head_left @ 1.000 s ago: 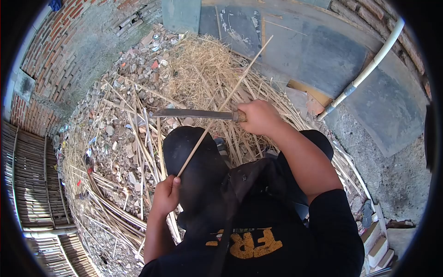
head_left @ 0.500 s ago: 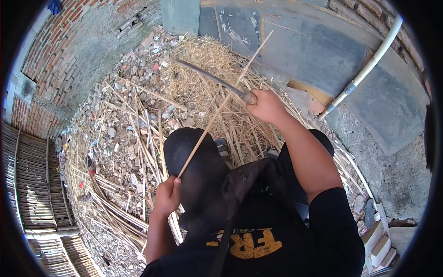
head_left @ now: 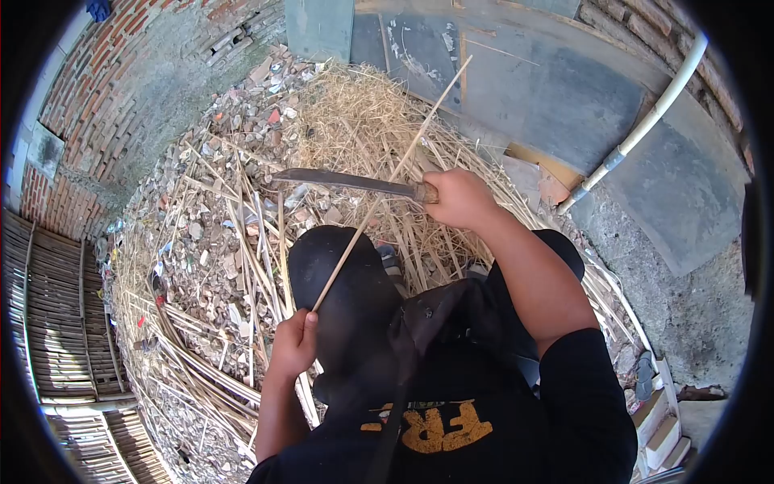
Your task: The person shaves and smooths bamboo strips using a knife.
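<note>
My left hand (head_left: pixel 295 342) is closed around the lower end of a thin bamboo strip (head_left: pixel 348 252), beside my left knee. The strip slants up and away to the right, its far end near the grey panels. In my right hand (head_left: pixel 461 198) is the wooden handle of a machete (head_left: pixel 347 179). Its long dark blade points left and crosses the strip around mid-length; whether the edge touches it I cannot tell. A heap of pale shavings (head_left: pixel 355 113) lies beyond the blade.
Loose bamboo strips (head_left: pixel 201 355) lie at the left over rubble (head_left: pixel 218 250). Grey panels (head_left: pixel 532 89) lean at the back, with a white pipe (head_left: pixel 657 109) at the right. A brick wall (head_left: pixel 105 105) and bamboo slat panel (head_left: pixel 52 306) stand left.
My right hand has drawn slightly nearer, and the machete's tip has swung down toward me, so the blade lies more level across the strip. My left hand has stayed in place.
</note>
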Demonstrator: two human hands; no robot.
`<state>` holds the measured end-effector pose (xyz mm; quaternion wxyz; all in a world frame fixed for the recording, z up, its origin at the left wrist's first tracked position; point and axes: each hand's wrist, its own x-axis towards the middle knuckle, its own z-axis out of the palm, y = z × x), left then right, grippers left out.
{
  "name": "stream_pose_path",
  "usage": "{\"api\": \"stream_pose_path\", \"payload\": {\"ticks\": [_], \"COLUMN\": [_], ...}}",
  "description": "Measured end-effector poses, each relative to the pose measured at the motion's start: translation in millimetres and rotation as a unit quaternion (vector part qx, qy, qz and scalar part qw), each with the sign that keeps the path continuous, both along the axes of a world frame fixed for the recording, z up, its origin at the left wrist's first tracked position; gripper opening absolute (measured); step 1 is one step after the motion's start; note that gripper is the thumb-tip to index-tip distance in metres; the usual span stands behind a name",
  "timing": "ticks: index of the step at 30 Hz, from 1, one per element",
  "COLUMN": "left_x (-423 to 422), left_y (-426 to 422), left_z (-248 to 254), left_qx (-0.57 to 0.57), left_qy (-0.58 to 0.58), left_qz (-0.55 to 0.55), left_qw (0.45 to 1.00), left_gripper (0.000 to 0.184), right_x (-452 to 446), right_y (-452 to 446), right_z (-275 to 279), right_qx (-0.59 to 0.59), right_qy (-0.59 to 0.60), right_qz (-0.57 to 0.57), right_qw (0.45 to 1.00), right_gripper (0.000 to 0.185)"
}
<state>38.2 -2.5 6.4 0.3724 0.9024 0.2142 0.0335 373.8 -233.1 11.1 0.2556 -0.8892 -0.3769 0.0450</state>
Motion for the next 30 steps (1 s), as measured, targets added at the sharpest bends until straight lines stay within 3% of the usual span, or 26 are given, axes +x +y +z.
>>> {"api": "stream_pose_path", "payload": {"ticks": [12, 30], "left_x": [-0.3, 0.2], "left_y": [-0.4, 0.8], "left_z": [-4.3, -7.9], "left_qx": [0.004, 0.009], "left_qy": [-0.014, -0.024], "left_qz": [0.002, -0.003], "left_qw": [1.0, 1.0], "left_gripper": [0.045, 0.046], "right_x": [-4.3, -6.6], "right_y": [-0.6, -2.5], "right_z": [3.1, 5.0], "right_qx": [-0.013, -0.037], "right_qy": [-0.016, -0.022], "right_qz": [0.02, 0.036], "right_qw": [1.0, 0.998], "right_gripper": [0.021, 0.026]}}
